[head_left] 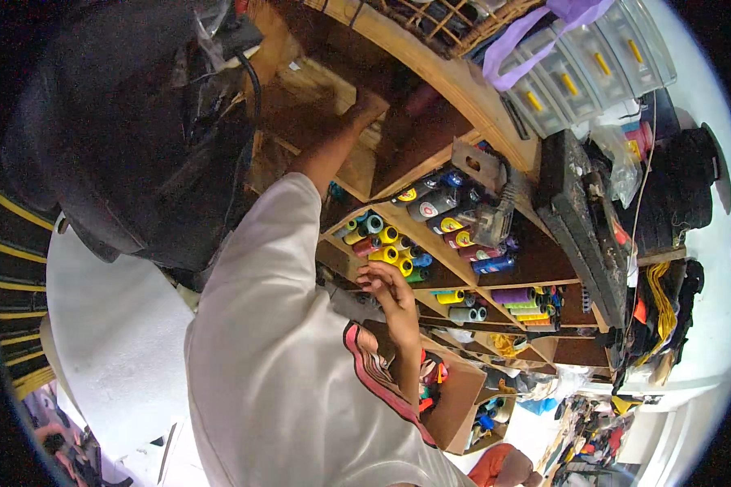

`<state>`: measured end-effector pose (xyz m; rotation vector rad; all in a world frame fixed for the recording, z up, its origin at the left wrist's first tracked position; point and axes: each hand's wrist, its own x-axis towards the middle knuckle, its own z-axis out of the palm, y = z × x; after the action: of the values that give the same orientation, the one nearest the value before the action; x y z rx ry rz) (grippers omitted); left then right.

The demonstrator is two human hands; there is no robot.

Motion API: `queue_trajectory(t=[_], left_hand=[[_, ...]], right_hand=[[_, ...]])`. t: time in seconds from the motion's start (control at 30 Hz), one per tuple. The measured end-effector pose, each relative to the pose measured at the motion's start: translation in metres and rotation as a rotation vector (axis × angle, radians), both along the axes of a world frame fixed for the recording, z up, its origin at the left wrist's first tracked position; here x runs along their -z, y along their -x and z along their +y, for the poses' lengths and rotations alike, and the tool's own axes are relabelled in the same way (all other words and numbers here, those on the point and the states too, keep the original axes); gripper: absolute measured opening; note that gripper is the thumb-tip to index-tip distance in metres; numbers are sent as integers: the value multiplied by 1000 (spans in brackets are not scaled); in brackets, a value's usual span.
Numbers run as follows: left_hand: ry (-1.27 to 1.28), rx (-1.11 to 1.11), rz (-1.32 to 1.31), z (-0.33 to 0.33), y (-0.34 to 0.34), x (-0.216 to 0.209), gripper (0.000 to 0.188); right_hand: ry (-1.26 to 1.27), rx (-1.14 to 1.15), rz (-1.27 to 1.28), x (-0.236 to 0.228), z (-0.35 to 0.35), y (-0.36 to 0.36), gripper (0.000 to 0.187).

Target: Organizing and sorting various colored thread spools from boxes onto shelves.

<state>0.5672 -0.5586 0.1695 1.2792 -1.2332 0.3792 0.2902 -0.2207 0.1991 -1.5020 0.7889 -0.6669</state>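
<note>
My left hand (pixel 369 106) reaches into a shadowed compartment of the wooden shelf (pixel 414 49). Its fingers are dim and blurred, so whether they hold anything is hidden. My right hand (pixel 391 296) is raised in front of my shirt with its fingers loosely bent and a little apart; nothing shows in it. Yellow thread cones (pixel 388 253) stand in the compartment behind that hand, among red, teal and green ones. Dark thread cones with round labels (pixel 440 207) fill a neighbouring compartment.
A large black bag or cloth cover (pixel 130 146) bulks at the left, beside a white surface (pixel 110 325). Clear plastic drawers (pixel 577 77) and a wicker basket (pixel 439 24) top the shelf. A metal clamp-like part (pixel 487 187) juts out. Cardboard boxes (pixel 455 398) stand lower down, near another person (pixel 499 468).
</note>
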Motion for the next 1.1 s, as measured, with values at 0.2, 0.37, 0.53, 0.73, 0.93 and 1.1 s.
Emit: queue_trajectory(t=[0.2, 0.37, 0.53, 0.73, 0.93, 1.1], left_hand=[[-34, 26, 0, -19, -11, -8, 29], [-86, 82, 25, -32, -23, -17, 29], [-127, 111, 46, -39, -27, -20, 29], [-161, 110, 56, -40, -35, -21, 29], [-213, 132, 50, -39, -39, -17, 30], [-290, 168, 2, -33, -50, -7, 30]], right_hand=[[-18, 56, 1, 5, 3, 7, 28], [-43, 76, 7, 5, 8, 10, 28], [-22, 78, 8, 1, 10, 12, 28], [-23, 83, 25, 7, 8, 12, 29], [-63, 59, 0, 8, 9, 11, 33], [-36, 59, -42, 10, 8, 8, 31]])
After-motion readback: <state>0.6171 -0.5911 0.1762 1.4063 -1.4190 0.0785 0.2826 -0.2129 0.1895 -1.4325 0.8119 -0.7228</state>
